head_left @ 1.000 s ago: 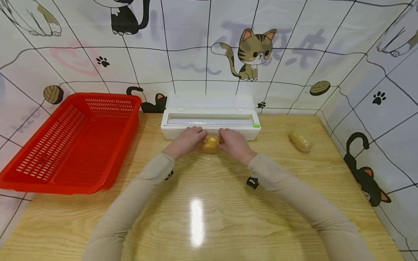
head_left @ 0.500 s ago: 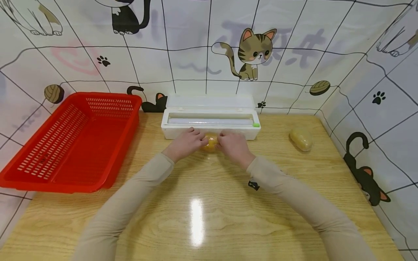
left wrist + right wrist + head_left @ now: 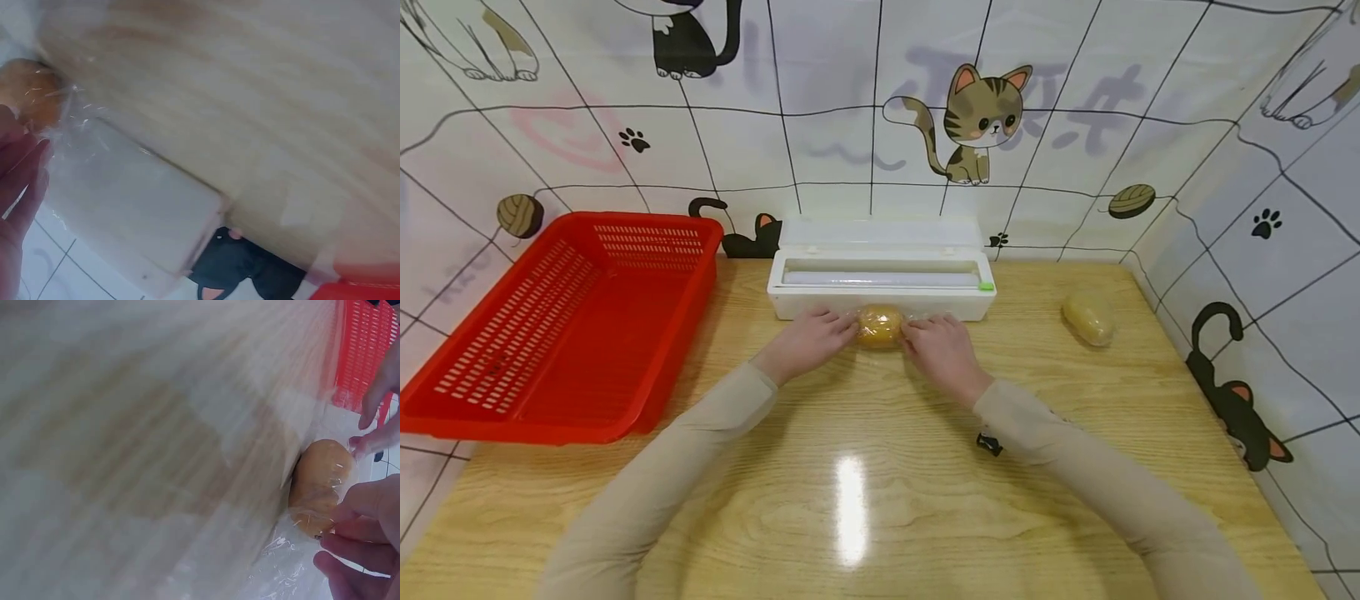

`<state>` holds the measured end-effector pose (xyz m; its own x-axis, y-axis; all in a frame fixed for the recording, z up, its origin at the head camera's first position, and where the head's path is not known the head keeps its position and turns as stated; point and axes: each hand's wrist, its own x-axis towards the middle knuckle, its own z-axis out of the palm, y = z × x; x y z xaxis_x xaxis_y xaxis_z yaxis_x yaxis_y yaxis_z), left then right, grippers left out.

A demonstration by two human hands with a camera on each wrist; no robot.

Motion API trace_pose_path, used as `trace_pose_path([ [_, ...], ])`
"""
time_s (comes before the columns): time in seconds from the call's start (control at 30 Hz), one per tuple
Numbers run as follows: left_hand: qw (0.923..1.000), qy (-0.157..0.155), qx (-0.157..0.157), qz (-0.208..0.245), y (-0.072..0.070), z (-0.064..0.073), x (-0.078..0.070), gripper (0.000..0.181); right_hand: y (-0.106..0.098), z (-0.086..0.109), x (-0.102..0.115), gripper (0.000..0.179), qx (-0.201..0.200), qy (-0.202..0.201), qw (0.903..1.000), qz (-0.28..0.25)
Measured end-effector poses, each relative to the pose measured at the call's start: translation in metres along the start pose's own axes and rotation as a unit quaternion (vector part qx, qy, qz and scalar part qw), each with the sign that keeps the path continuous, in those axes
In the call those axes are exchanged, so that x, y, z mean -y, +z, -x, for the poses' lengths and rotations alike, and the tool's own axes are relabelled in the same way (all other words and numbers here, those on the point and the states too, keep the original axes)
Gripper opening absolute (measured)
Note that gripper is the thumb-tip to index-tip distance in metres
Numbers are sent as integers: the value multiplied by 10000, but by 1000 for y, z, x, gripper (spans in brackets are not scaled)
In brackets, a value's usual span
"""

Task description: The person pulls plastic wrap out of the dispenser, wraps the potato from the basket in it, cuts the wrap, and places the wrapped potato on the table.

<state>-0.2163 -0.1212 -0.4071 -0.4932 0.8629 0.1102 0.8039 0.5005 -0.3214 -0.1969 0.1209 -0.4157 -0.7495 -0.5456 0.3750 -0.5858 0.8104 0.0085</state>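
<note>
A yellow-brown oval fruit or vegetable (image 3: 879,326) in clear plastic wrap (image 3: 84,122) lies on the table, just before the white cling film box (image 3: 880,304). At its left end my left hand (image 3: 808,340) pinches the film; the left wrist view shows film stretching from the fingertips (image 3: 42,150). My right hand (image 3: 945,354) holds film at the other end, thumb and fingers right by the oval thing in the right wrist view. Behind them the box's lid stands up, with a film roll (image 3: 880,279) inside.
On the left stands a red plastic basket (image 3: 658,379) with slotted sides. A second, paler wrapped oval (image 3: 1088,318) lies to the right on the wooden table (image 3: 850,433). A cat-print sheet (image 3: 820,142) covers the walls behind and at the right.
My left hand has shifted left and slightly nearer, and the right hand has dropped a little. More of the wrapped oval thing now shows between them.
</note>
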Motion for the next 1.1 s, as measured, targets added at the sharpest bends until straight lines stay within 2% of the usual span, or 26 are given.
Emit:
trace_pose_path([
  [0.17, 9989, -66, 300, 341, 6, 12, -2, 46, 0, 9, 1, 30, 233, 88, 9996, -126],
  [0.37, 9960, -123, 342, 819, 11, 18, -5, 51, -3, 22, 6, 52, 1209, 38, 9926, 64],
  [0.47, 9889, -360, 280, 1413, 10, 17, -5, 52, -4, 27, 5, 61, 1615, -23, 9868, -131],
  [0.53, 9800, -608, 155, 1888, 8, 14, -5, 51, -5, 30, 2, 64, 1717, -53, 9841, -451],
  [0.63, 9656, -938, -226, 2414, 6, 6, -6, 35, -8, 30, -4, 62, 1651, -50, 9803, -1081],
  [0.77, 9543, -1312, -607, 2615, 0, -9, -6, 10, -13, 25, -11, 53, 1446, 25, 9740, -1743],
  [0.93, 9504, -1761, -544, 2506, -4, -27, -4, 10, -18, 16, -13, 40, 1227, 88, 9793, -1610],
  [1.1, 9542, -1789, -284, 2382, -3, -37, -1, 10, -28, 5, -9, 25, 691, 402, 9862, -1449],
])
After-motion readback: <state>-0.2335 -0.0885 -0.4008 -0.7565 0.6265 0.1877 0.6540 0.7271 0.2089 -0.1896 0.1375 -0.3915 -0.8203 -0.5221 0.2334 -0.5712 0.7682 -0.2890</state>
